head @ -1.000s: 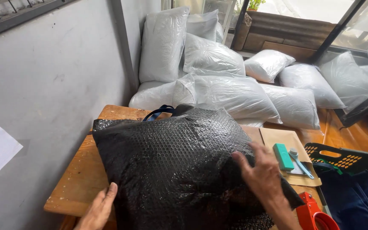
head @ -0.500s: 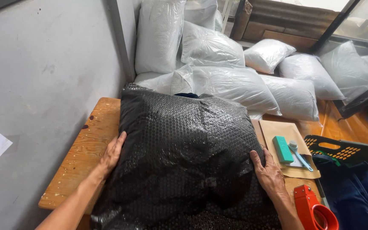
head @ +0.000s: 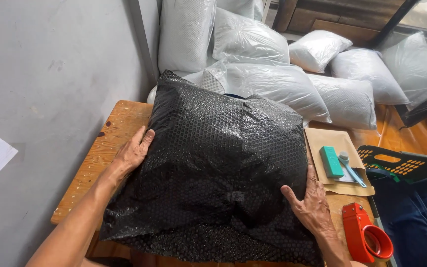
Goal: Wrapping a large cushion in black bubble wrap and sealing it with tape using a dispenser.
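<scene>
A large bulging package wrapped in black bubble wrap (head: 218, 158) lies on a wooden table (head: 109, 133) and covers most of it. My left hand (head: 134, 151) presses flat against the package's left side, fingers together. On the package's lower right edge rests my right hand (head: 312, 205), fingers spread. Neither hand grips anything.
To the right lie a brown envelope (head: 339, 185) carrying a green block (head: 331, 161) and a small blue tool (head: 351, 168), and a red tape dispenser (head: 366, 237). A dark crate (head: 411, 165) with blue cloth stands far right. Several clear-wrapped white pillows (head: 273, 84) pile behind. A grey wall (head: 50, 74) is left.
The package has been laid flatter and squared on the table. Both hands have moved from its near edge and top to its left and right sides.
</scene>
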